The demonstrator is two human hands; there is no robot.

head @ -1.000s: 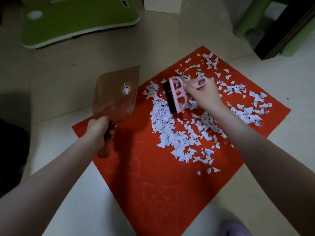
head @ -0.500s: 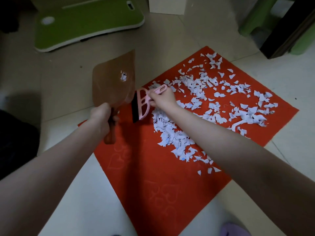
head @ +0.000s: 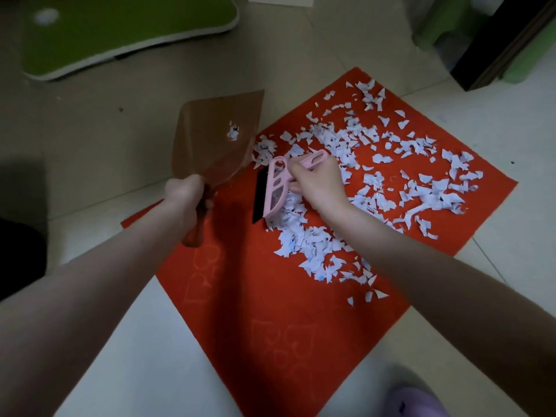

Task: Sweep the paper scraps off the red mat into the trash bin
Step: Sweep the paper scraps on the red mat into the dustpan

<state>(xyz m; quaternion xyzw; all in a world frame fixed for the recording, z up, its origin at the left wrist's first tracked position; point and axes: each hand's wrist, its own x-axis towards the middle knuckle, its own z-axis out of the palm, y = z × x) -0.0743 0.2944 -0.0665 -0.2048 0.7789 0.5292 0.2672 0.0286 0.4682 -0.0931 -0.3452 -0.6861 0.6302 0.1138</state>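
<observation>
Hundreds of paper scraps (head: 346, 188) cover the far half of the red mat (head: 270, 296) on the floor, thickest toward its middle. The right hand (head: 316, 185) has its fingers wrapped around the pink brush (head: 275, 188), bristles set at the heap's left edge, probably to drive scraps leftward. The left hand (head: 186, 197), fingers clenched on the handle, holds the brown dustpan (head: 210, 139) raised and tilted over the mat's left corner, seemingly ready to receive. No trash bin shows.

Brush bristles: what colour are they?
Black bristles on a pink brush, seen in the head view.
</observation>
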